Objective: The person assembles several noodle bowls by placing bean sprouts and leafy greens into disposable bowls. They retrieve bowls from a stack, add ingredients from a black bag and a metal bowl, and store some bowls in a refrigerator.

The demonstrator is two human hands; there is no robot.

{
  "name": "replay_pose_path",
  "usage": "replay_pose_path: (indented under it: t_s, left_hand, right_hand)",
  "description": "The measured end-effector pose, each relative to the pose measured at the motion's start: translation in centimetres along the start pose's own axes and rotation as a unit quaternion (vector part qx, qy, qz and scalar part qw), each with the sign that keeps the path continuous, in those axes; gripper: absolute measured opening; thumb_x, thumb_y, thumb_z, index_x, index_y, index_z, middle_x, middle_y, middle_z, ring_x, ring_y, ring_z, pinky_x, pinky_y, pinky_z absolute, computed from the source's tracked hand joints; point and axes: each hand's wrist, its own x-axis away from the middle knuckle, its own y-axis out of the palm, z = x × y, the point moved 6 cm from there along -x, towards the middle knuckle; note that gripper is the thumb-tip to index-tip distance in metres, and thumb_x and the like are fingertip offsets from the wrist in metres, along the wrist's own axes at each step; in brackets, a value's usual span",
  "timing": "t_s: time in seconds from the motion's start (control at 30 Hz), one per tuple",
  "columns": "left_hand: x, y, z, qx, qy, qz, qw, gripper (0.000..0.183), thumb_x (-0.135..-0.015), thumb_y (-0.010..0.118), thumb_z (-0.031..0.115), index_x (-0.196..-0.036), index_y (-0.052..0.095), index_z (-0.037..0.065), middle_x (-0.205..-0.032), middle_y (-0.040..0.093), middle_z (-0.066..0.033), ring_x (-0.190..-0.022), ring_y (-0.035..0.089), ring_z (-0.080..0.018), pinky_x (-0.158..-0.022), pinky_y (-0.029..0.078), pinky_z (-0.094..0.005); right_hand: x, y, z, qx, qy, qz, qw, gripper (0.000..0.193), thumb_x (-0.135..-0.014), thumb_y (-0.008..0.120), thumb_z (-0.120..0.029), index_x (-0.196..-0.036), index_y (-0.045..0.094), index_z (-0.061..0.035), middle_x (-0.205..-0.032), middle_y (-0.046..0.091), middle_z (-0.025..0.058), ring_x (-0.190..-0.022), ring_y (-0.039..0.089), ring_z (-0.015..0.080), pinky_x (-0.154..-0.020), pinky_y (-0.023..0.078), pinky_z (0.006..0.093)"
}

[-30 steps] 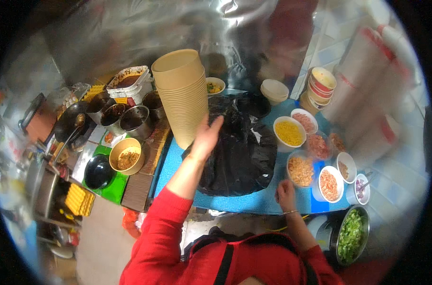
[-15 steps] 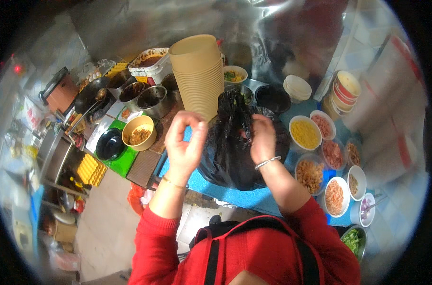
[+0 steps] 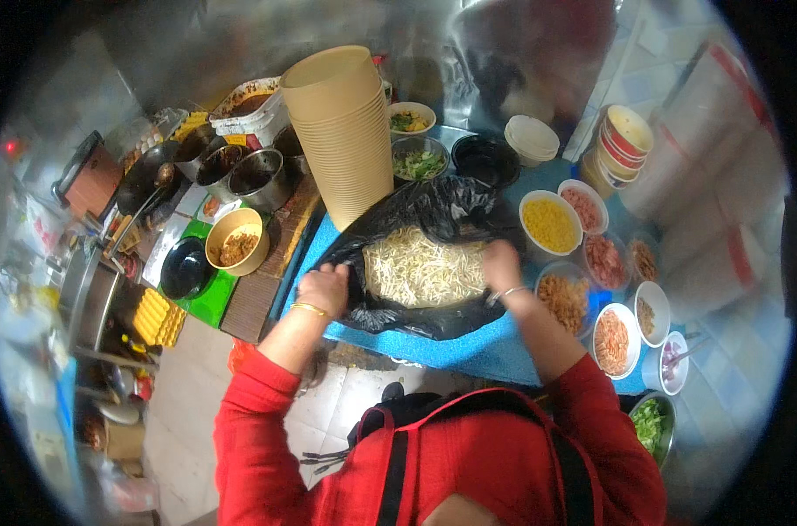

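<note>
On the blue table (image 3: 447,353), we have one black bag (image 3: 434,324) spread wide, and a mound of pale bean sprouts (image 3: 425,270) lies inside it. Our left hand (image 3: 323,289) is curled closed around the bag's left edge. Our right hand (image 3: 504,266) is at the bag's right edge; it is blurred, so we cannot tell how far it is closed or whether it grips the plastic.

Any writing is hard for us to read: the white tub (image 3: 248,112) at the back left carries a small yellow label (image 3: 235,139), too small to make out.

Counting, we find one tall stack of tan bowls (image 3: 346,140) just beyond the bag's left side, four metal pots (image 3: 256,195) left of that, and one tan bowl (image 3: 236,241) of brown food next to one black bowl (image 3: 186,268). To the right stand eight small containers of toppings, among them one bowl of yellow bits (image 3: 550,223), nearest the bag, and one white bowl of purple pieces (image 3: 675,373).

For edges and room, a narrow strip of blue shows between the bag and the table's front edge. The bowl of yellow bits sits just beside the bag's right side, and one tub of orange-brown pieces (image 3: 562,302) is close to our right forearm.
</note>
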Motion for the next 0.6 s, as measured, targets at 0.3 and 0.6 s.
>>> replay_pose_path:
  t_s: [0.3,0.6]
  left_hand:
    - [-0.3,3.7,-5.9,0.503,0.033,0.229,0.833,0.032,-0.074,0.067,0.014,-0.101,0.057,0.000,-0.086,0.064,-0.0140,-0.082,0.063,-0.0259,-0.077,0.049,-0.0346]
    - [-3.4,-4.1,3.0,0.259,-0.065,0.388,0.882,0.053,-0.068,0.070,0.024,-0.118,0.052,0.016,-0.133,0.037,-0.0141,-0.128,0.027,-0.0357,-0.103,0.011,-0.0593]
  right_hand:
    - [1.0,1.0,6.9,0.308,-0.072,-0.172,0.933,0.018,-0.078,0.055,-0.015,-0.079,0.066,-0.0005,-0.077,0.064,0.0170,-0.074,0.062,0.0325,-0.068,0.050,0.0383]
    - [-5.3,-2.4,-7.1,-0.357,-0.061,0.036,0.932,0.033,-0.086,0.046,-0.005,-0.119,0.051,-0.0065,-0.094,0.057,0.0013,-0.076,0.051,0.0093,-0.071,0.043,0.0244]
